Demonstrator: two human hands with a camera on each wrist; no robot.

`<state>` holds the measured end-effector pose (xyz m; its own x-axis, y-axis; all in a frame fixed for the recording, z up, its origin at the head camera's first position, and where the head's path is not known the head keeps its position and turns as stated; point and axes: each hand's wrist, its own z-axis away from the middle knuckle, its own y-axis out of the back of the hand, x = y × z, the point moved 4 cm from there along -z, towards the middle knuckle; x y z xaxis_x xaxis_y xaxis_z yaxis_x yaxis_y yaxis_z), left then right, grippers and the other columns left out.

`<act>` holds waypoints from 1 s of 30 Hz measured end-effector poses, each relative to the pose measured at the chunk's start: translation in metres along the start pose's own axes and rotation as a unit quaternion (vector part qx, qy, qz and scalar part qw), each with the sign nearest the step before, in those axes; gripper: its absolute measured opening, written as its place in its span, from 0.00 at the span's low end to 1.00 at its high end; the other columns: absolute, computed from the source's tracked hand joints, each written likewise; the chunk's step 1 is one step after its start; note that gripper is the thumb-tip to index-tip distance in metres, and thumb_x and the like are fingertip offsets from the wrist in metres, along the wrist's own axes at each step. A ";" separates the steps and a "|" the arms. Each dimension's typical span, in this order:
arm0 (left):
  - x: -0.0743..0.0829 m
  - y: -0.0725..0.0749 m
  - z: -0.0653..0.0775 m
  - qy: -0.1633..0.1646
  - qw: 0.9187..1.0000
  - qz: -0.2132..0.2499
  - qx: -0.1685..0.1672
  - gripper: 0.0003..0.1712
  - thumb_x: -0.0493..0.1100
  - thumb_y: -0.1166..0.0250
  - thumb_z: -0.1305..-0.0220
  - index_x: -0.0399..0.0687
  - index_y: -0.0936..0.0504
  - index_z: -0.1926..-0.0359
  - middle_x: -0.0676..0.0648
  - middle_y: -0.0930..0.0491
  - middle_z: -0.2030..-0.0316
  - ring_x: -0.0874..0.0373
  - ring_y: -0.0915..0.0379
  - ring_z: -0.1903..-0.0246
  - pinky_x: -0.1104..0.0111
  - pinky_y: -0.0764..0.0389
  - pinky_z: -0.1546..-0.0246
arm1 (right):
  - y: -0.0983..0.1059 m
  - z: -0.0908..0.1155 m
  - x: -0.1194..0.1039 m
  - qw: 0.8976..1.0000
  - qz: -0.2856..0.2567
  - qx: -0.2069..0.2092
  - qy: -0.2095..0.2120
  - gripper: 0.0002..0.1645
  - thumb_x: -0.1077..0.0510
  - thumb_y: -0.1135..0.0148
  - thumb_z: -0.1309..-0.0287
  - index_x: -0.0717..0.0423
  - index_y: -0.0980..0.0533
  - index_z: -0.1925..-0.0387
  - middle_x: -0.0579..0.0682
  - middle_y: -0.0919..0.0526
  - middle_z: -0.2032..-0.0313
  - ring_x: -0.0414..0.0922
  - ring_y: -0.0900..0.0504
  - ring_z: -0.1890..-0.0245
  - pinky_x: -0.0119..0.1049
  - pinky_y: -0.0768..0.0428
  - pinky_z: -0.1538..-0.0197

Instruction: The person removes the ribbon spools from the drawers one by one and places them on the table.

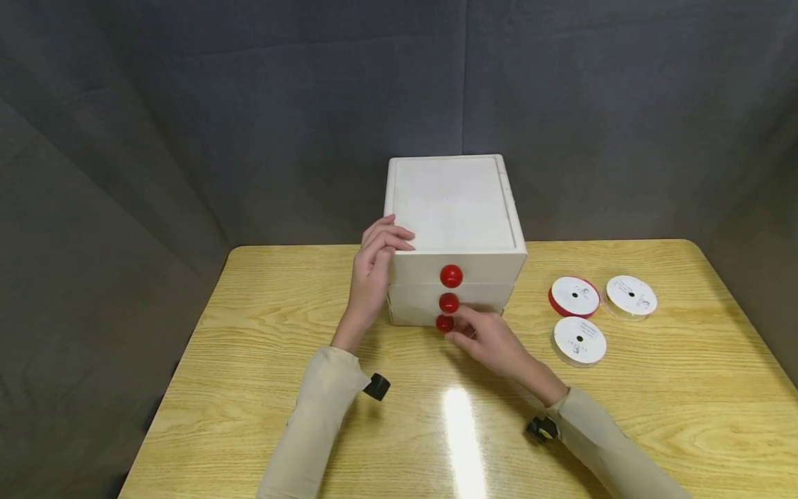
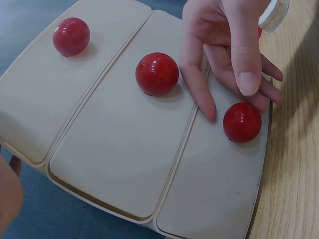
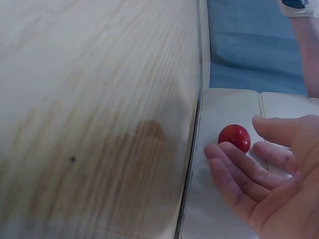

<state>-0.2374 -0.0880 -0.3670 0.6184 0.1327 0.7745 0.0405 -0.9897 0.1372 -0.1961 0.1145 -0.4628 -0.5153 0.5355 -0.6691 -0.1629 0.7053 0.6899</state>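
Observation:
A white cabinet (image 1: 451, 201) with three stacked drawers stands at the back of the table, its drawers closed. Each drawer has a round red knob: top (image 1: 451, 276), middle (image 1: 449, 302) and bottom (image 1: 445, 324). My left hand (image 1: 377, 260) rests on the cabinet's upper left front edge, fingertips on the top panel. My right hand (image 1: 492, 339) is at the bottom drawer, fingers loosely spread about its knob. In the left wrist view, the thumb and fingers lie close beside the bottom knob (image 2: 242, 122). The right wrist view has this knob (image 3: 234, 138) just past the fingertips.
Three ribbon spools lie on the wooden table (image 1: 268, 333) right of the cabinet: a red-edged one (image 1: 574, 296), a pale one (image 1: 632, 296) beside it, and a white one (image 1: 579, 340) nearer the front. A dark curtain (image 1: 312, 125) hangs behind the cabinet.

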 end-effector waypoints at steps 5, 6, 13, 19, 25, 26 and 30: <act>0.000 0.000 0.000 0.002 1.000 -0.003 0.000 0.19 0.30 0.57 0.31 0.34 0.18 0.66 0.38 0.18 0.53 0.54 0.37 0.31 0.59 0.45 0.24 | -0.003 -0.002 0.003 1.000 -0.002 -0.004 0.008 0.12 0.64 0.29 0.38 0.58 0.17 0.53 0.49 0.11 0.66 0.43 0.13 0.67 0.39 0.14 0.63; 0.000 0.000 0.000 0.002 1.000 -0.003 0.000 0.19 0.30 0.57 0.31 0.34 0.18 0.66 0.38 0.18 0.53 0.54 0.38 0.31 0.59 0.45 0.24 | -0.003 -0.002 0.004 1.000 -0.003 -0.005 0.008 0.12 0.64 0.29 0.38 0.58 0.17 0.53 0.49 0.11 0.65 0.43 0.13 0.66 0.39 0.14 0.62; -0.001 -0.001 0.000 -0.004 1.000 -0.001 0.000 0.19 0.29 0.57 0.32 0.34 0.18 0.67 0.39 0.18 0.53 0.54 0.37 0.31 0.59 0.44 0.25 | -0.005 -0.004 0.007 1.000 -0.009 -0.005 0.011 0.13 0.65 0.29 0.39 0.60 0.15 0.52 0.50 0.10 0.60 0.42 0.13 0.62 0.40 0.13 0.57; 0.000 0.000 0.000 -0.002 1.000 -0.003 0.000 0.20 0.29 0.58 0.32 0.34 0.18 0.66 0.38 0.18 0.53 0.53 0.37 0.31 0.59 0.44 0.25 | -0.005 -0.007 0.008 1.000 -0.007 -0.011 0.013 0.13 0.65 0.29 0.38 0.59 0.13 0.51 0.48 0.10 0.59 0.41 0.15 0.62 0.41 0.15 0.57; 0.000 0.000 0.001 0.003 1.000 -0.006 0.001 0.20 0.31 0.58 0.31 0.34 0.18 0.66 0.38 0.18 0.53 0.54 0.37 0.31 0.59 0.45 0.24 | -0.007 -0.007 0.009 1.000 -0.016 -0.011 0.011 0.15 0.67 0.30 0.38 0.60 0.14 0.50 0.51 0.10 0.57 0.44 0.13 0.57 0.45 0.14 0.52; 0.000 0.000 0.001 0.003 1.000 -0.006 0.001 0.19 0.31 0.58 0.31 0.34 0.18 0.66 0.38 0.18 0.53 0.54 0.37 0.31 0.59 0.45 0.24 | -0.007 -0.007 0.009 1.000 -0.017 -0.010 0.010 0.15 0.67 0.30 0.38 0.60 0.14 0.50 0.51 0.10 0.57 0.45 0.13 0.57 0.45 0.14 0.52; 0.000 0.000 0.001 0.002 1.000 -0.006 -0.001 0.19 0.31 0.58 0.31 0.34 0.18 0.66 0.38 0.18 0.53 0.54 0.38 0.30 0.59 0.45 0.24 | -0.008 -0.007 0.009 1.000 -0.022 -0.005 0.008 0.14 0.67 0.30 0.38 0.60 0.14 0.50 0.51 0.10 0.57 0.45 0.12 0.57 0.45 0.14 0.52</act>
<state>-0.2370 -0.0877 -0.3677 0.6143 0.1443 0.7757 0.0461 -0.9880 0.1473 -0.2055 0.1107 -0.4728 -0.5203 0.4969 -0.6946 -0.1946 0.7230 0.6629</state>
